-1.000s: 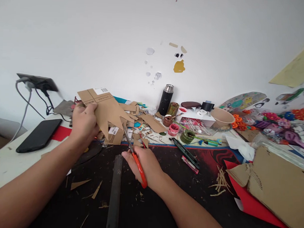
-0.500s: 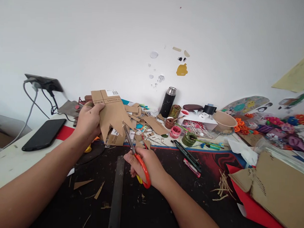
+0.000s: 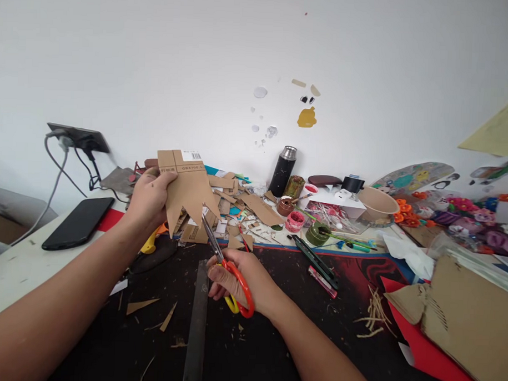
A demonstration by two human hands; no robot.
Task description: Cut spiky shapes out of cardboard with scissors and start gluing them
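My left hand (image 3: 151,195) pinches the left edge of a brown cardboard piece (image 3: 191,189), thumb in front. The piece has a barcode label and printed lettering at its top, and pointed teeth along its lower edge. In my right hand (image 3: 242,279) is a pair of scissors (image 3: 243,290) with red and yellow handles. Their blades point up and to the left, with the tips at a notch in the cardboard's lower edge. Under my right hand a dark metal ruler (image 3: 196,327) lies on the black mat.
Cardboard scraps (image 3: 257,207) are heaped along the back. Paint jars (image 3: 295,221), a black flask (image 3: 283,172) and a green utility knife (image 3: 316,262) lie to the right of them. A phone (image 3: 78,223) rests at left; a cardboard sheet (image 3: 474,320) is at right.
The whole scene has shifted slightly right in view. The scissors' handles have spread a little, and the blade tips stay at the cardboard's notch.
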